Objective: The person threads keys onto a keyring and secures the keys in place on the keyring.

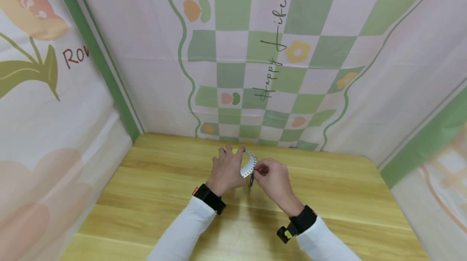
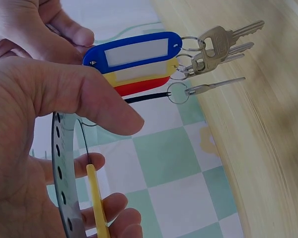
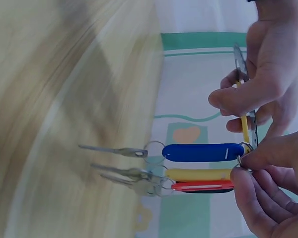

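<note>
Okay, nearest: white sleeves [image 1: 186, 228], black wrist straps [image 1: 209, 199]. Left hand [image 1: 227, 170] grips the curved strip [image 1: 249, 167], thumb and fingers on opposite sides; right hand [image 1: 271, 178] pinches a small ring [image 3: 240, 159] beside it, at the end of the blue tag [image 3: 201, 152]. Yellow tag [image 3: 201, 174] and red tag [image 3: 203, 186] hang alongside, with keys [image 2: 222, 43] at their ends, above the wooden table [image 1: 164, 172]. Behind: checkered curtain [image 1: 233, 9].

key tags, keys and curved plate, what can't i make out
- Black tag: right wrist view, mostly hidden behind the red tag.
- Keys: head view, too small to tell apart.
- Curved plate: left wrist view, cut off by the bottom edge; head view, partly covered by the left hand.
- Yellow tag: left wrist view, partly behind the blue tag.
</note>
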Demonstrator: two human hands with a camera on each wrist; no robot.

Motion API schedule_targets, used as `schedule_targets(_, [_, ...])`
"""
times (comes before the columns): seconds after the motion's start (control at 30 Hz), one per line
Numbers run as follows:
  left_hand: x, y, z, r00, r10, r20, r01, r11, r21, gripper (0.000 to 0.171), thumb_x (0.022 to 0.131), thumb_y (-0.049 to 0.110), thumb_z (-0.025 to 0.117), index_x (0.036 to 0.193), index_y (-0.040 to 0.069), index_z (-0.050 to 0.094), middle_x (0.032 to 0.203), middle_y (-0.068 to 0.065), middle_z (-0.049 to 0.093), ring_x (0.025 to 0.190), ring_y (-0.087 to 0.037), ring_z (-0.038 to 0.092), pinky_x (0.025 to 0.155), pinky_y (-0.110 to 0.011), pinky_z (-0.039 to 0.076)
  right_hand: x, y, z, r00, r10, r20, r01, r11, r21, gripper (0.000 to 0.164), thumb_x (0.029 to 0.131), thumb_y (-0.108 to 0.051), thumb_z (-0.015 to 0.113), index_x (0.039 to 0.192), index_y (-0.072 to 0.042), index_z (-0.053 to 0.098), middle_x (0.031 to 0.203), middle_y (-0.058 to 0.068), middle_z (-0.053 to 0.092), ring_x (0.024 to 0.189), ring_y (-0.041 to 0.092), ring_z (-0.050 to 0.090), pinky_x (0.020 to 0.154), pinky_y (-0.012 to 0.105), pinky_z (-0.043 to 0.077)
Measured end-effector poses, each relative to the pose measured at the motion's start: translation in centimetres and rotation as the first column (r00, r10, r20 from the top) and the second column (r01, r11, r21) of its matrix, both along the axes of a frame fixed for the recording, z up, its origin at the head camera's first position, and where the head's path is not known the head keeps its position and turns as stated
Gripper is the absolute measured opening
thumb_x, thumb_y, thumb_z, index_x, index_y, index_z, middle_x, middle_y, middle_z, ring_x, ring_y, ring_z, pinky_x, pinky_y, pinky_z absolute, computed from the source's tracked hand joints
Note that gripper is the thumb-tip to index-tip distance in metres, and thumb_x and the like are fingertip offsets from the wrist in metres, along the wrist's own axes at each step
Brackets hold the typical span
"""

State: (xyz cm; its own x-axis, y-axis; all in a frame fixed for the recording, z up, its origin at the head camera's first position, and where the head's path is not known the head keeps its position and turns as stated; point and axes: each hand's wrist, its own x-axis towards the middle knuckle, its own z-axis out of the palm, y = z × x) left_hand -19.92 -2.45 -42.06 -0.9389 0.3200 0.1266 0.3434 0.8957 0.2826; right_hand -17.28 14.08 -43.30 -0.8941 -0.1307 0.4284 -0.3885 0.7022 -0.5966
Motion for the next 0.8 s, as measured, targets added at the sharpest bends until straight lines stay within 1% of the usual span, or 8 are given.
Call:
schedule_targets(0.1, [-0.01,-0.06,0.03,1.0,-0.001,0.007,0.001,1.0,0.013,0.088,0.066,0.026,0.09,0.145,0.016,0.051,0.126,-0.022,0.051,0.105,-0.037,0.053,0.07,-0.048,0.052,-0.08,0.25,-0.17,0.999,-0.006,0.043,0.009,0.997,-0.071,0.008,0.081,0.001,0.079,0.083,-0.005,0.076,0.076,0.002,0.069,0.066,0.012,0.066,0.06,0.026,0.055])
schedule_targets(0.2, [0.01,-0.08,0.1,1.0,0.0,0.015,0.0,1.0,0.015,0.088,0.068,0.028,0.089,0.146,0.015,0.05,0.128,-0.023,0.05,0.107,-0.038,0.052,0.072,-0.049,0.052,-0.05,0.45,-0.33,0.995,-0.023,0.092,0.034,0.992,-0.121,0.006,0.082,-0.001,0.08,0.085,-0.005,0.077,0.076,0.002,0.071,0.066,0.012,0.066,0.06,0.025,0.055])
schedule_targets(0.3, [0.03,-0.09,0.15,1.0,0.002,0.013,-0.003,1.0,0.01,0.088,0.069,0.031,0.089,0.146,0.014,0.05,0.13,-0.025,0.05,0.109,-0.04,0.052,0.074,-0.052,0.052,0.01,0.56,-0.37,0.99,-0.041,0.132,0.06,0.988,-0.146,0.005,0.082,-0.003,0.081,0.086,-0.005,0.078,0.077,0.002,0.072,0.064,0.011,0.066,0.059,0.024,0.055])
schedule_targets(0.4, [-0.01,-0.07,0.15,1.0,0.006,0.011,-0.006,1.0,0.002,0.088,0.07,0.032,0.088,0.147,0.014,0.05,0.132,-0.026,0.049,0.111,-0.041,0.052,0.075,-0.053,0.052,0.05,0.56,-0.29,0.988,-0.043,0.15,0.066,0.986,-0.154,0.004,0.083,-0.004,0.08,0.086,-0.004,0.078,0.076,0.002,0.072,0.062,0.011,0.066,0.056,0.024,0.055])
schedule_targets(0.53, [-0.05,-0.03,0.15,1.0,0.008,0.02,-0.008,1.0,0.005,0.088,0.069,0.029,0.088,0.147,0.015,0.049,0.132,-0.025,0.049,0.11,-0.04,0.051,0.074,-0.052,0.051,0.01,0.51,-0.26,0.99,-0.027,0.136,0.046,0.989,-0.142,0.006,0.083,-0.003,0.08,0.086,0.001,0.077,0.074,0.003,0.071,0.06,0.01,0.066,0.054,0.024,0.054])
schedule_targets(0.67, [-0.08,0.0,0.15,1.0,0.006,0.019,-0.007,1.0,0.011,0.088,0.068,0.026,0.088,0.146,0.015,0.05,0.129,-0.025,0.05,0.106,-0.038,0.052,0.07,-0.049,0.051,-0.04,0.44,-0.29,0.997,-0.005,0.082,0.012,0.996,-0.087,0.004,0.083,0.0,0.078,0.086,0.002,0.076,0.073,0.003,0.07,0.061,0.01,0.065,0.055,0.023,0.053])
schedule_targets(0.8, [-0.06,0.0,0.15,1.0,0.005,0.023,-0.006,1.0,0.017,0.087,0.067,0.026,0.089,0.145,0.015,0.051,0.127,-0.024,0.05,0.104,-0.038,0.052,0.071,-0.05,0.051,0.0,0.39,-0.18,0.998,0.008,0.055,-0.006,0.999,-0.043,0.004,0.083,0.001,0.077,0.087,0.002,0.077,0.073,0.002,0.07,0.063,0.01,0.064,0.056,0.023,0.053])
